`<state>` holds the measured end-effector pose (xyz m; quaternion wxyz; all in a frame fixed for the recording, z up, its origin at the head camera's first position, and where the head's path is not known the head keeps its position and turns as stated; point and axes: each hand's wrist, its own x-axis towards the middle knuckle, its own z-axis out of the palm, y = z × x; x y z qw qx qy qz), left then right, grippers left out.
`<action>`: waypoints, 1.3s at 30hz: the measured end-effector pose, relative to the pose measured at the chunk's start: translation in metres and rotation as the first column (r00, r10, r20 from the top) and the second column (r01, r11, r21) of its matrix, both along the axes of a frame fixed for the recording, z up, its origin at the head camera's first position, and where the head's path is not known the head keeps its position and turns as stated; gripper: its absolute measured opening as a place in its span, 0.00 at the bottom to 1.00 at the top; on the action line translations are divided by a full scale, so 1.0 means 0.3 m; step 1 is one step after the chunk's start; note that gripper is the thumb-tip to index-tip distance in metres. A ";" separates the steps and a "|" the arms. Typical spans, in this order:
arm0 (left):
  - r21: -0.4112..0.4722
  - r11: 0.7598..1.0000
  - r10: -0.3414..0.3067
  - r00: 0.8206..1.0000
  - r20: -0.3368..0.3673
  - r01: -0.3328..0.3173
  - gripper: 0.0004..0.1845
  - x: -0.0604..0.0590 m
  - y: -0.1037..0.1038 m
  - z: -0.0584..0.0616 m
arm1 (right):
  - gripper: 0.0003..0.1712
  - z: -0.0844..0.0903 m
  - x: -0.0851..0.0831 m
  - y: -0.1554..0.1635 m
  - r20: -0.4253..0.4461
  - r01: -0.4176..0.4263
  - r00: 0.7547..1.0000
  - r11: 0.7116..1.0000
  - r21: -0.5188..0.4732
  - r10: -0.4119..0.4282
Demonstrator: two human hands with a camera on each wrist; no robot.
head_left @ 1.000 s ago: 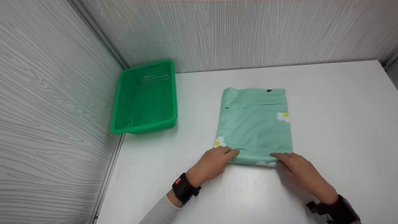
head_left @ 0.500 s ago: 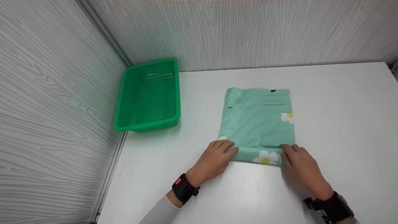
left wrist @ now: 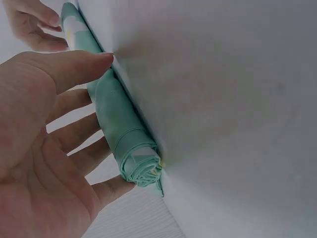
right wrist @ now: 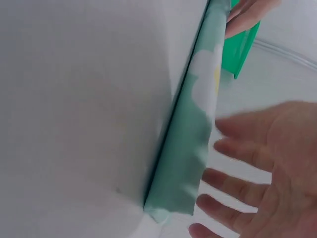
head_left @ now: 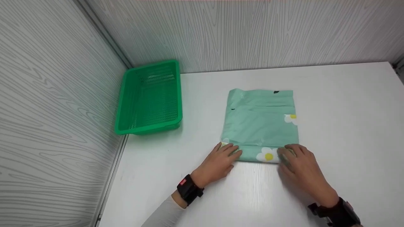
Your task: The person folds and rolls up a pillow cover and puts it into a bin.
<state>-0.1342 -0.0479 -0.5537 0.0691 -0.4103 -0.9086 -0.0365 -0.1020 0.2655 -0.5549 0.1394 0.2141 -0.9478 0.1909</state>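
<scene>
A mint-green cloth with a daisy print lies flat on the table, its near edge wound into a roll. Spiral layers show at the roll's left end in the left wrist view. My left hand touches the left part of the roll, fingers spread along it and thumb reaching over its near side. At the right end of the roll, my right hand has its fingers extended, the fingertips at or very near the cloth. In the right wrist view the right hand shows nothing in its palm.
A green plastic basket stands at the table's back left, against the side wall. Wood-grain panels rise behind and to the left of the white table. Each wrist wears a black strap.
The near edge of the cloth has been rolled farther away from me, bringing a whole daisy up on the roll. Both hands have moved slightly forward, and the right fingers have loosened.
</scene>
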 end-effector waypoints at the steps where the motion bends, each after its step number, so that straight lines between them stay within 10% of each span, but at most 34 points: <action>1: 0.000 1.000 0.000 1.000 -0.002 0.000 0.27 -0.005 0.000 0.003 | 0.26 0.003 0.004 -0.006 0.008 -0.015 1.000 1.000 0.005 0.015; 15: -0.027 1.000 0.010 0.997 -0.077 -0.012 0.22 -0.002 0.000 0.000 | 0.41 0.000 0.020 -0.001 0.100 -0.117 0.989 0.985 0.131 0.104; 30: 0.022 0.999 0.024 0.967 0.253 -0.030 0.22 0.013 -0.015 0.068 | 0.31 0.024 0.017 0.005 0.089 -0.123 0.989 0.989 0.087 0.115; 39: 0.100 0.995 -0.008 0.968 0.251 -0.018 0.22 0.034 -0.030 0.050 | 0.27 0.026 0.031 0.025 0.134 -0.138 0.982 0.989 0.048 0.130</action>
